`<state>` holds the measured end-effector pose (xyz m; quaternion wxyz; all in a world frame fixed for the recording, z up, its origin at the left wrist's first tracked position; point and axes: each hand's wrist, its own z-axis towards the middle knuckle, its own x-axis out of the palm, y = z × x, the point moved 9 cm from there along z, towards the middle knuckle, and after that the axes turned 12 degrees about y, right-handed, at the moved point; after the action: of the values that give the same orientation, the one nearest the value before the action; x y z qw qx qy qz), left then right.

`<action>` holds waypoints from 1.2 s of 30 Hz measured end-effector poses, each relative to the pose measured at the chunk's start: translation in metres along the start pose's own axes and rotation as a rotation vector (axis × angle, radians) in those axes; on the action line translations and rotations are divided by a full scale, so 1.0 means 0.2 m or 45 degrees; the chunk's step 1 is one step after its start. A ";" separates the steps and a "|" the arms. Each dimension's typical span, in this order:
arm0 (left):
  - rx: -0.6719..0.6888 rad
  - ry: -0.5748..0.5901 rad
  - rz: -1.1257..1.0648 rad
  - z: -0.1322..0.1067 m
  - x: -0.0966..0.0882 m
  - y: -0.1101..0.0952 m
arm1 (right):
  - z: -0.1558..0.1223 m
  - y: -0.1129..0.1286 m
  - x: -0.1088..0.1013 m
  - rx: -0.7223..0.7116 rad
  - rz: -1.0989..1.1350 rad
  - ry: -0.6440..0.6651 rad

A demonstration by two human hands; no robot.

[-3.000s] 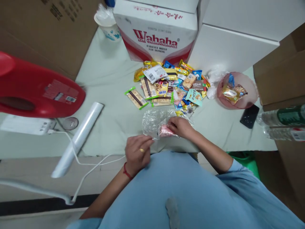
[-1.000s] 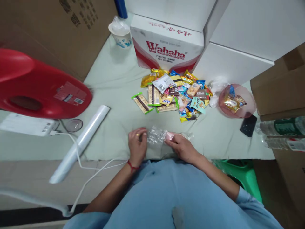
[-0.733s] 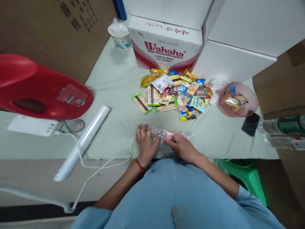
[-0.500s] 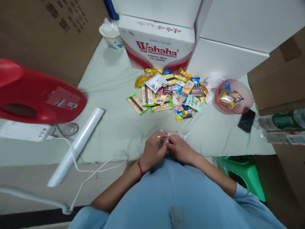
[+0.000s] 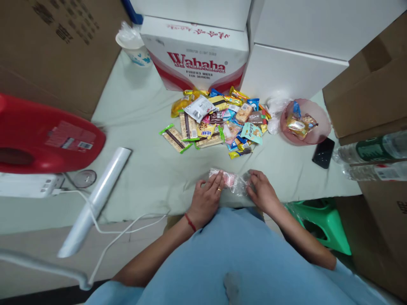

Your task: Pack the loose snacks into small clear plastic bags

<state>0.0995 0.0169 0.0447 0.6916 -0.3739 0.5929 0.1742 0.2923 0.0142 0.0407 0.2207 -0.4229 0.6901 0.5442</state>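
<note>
Bottom center of the frame: person's blue shirt (image 5: pixel 197 262) against the surface (image 5: pixel 152 182). Just above, left hand (image 5: pixel 208 192) lies with fingers extended on the pink packet (image 5: pixel 228 179), thumb spread off to the side. Packet is at frame center, slightly low, wrapped in clear film (image 5: pixel 239 186). Right hand (image 5: pixel 263 190) is at the film's right end, fingers curled, narrow gap to thumb; can't tell if it pinches the film. Green stool (image 5: pixel 333 228) lower right. White roll (image 5: pixel 95 201) left of center. Farther: loose pile of wrapped snacks (image 5: pixel 218 116) mid-frame; pink bowl (image 5: pixel 321 123) with a few snacks, right, phone (image 5: pixel 323 153) just below it. Wahaha box (image 5: pixel 197 55) stands behind the pile, top center.
</note>
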 end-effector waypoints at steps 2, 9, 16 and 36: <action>0.000 0.009 0.014 0.00 0.00 -0.01 | 0.00 0.00 -0.03 0.087 0.190 0.070; -0.051 -0.014 0.046 -0.02 0.02 -0.03 | 0.24 0.30 -0.09 0.134 0.064 0.120; 0.069 -0.130 -0.223 -0.02 0.03 0.03 | 0.36 0.54 0.14 0.018 -0.350 0.247; -0.593 -0.429 -1.682 -0.18 0.00 0.43 | 0.25 0.45 0.00 -0.368 0.039 0.108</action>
<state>0.0158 0.0484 0.0167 0.6369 -0.7602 0.0755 -0.1034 0.2109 0.0650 0.0769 0.1199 -0.4625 0.6195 0.6229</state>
